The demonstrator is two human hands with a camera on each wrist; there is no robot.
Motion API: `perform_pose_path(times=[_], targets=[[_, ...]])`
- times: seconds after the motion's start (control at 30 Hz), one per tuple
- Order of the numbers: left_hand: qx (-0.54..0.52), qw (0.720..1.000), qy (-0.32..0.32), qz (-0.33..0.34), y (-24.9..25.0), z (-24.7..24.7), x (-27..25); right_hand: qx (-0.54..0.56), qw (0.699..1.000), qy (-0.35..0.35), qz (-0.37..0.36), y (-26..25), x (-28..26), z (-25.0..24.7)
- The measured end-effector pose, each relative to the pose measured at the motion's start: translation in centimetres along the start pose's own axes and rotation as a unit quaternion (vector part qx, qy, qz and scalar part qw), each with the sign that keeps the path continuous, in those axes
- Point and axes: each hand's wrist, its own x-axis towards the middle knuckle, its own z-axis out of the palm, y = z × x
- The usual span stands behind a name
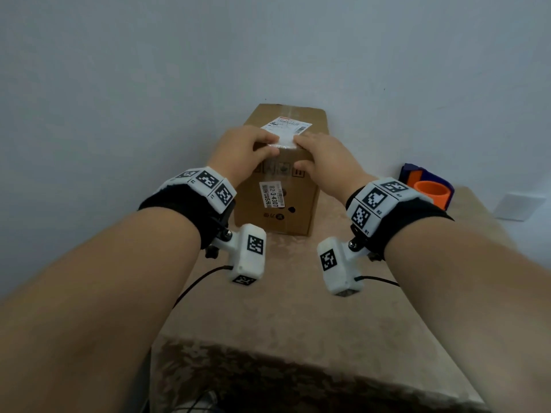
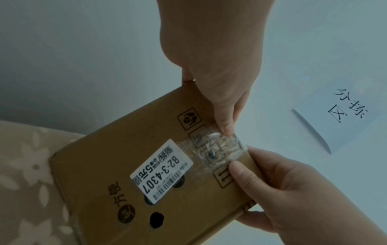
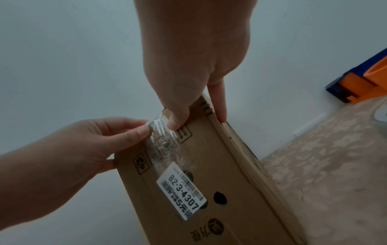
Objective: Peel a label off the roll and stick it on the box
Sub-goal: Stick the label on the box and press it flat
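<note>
- brown cardboard box (image 1: 277, 216), centre frame: matt, slightly rough.
- clear plastic tape strip (image 2: 217, 149) on its front: glossy, crinkled.
- white paper label (image 2: 161, 172) below: smooth.
- beige floral tablecloth (image 1: 298, 323), lower frame: soft cloth.
- orange plastic cylinder (image 1: 432, 192), right edge: smooth.

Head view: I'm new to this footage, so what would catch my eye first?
The left hand and right hand meet at the top front edge of the cardboard box, the left pinching a crinkled clear strip. Below it, a white label reads 82-3-4307; an orange-and-blue object sits far right.
</note>
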Motion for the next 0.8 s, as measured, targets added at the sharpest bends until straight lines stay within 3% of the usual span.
perform_pose_path(times=[0.2, 0.3, 0.5, 0.63, 0.8], targets=[[0.086, 0.996, 0.005, -0.012, 1.4, 0.6, -0.7, 0.021, 0.999, -0.041, -0.01, 0.4, -1.5, -1.2], [0.082, 0.996, 0.001, -0.024, 2.3, 0.1, -1.0, 0.023, 0.999, -0.023, 0.001, 1.2, -2.5, -3.0], [0.139, 0.986, 0.025, 0.087, 6.3, 1.4, -2.2, -0.016, 0.996, -0.055, 0.07, 4.3, -7.2, -5.2], [0.129, 0.979, -0.037, 0.153, 9.3, 4.8, -3.3, 0.019, 0.986, -0.07, 0.151, 6.7, -11.3, -5.8], [0.135, 0.972, -0.113, 0.158, 11.5, 9.3, -4.2, 0.043, 0.964, -0.07, 0.254, 9.0, -15.5, -6.0]])
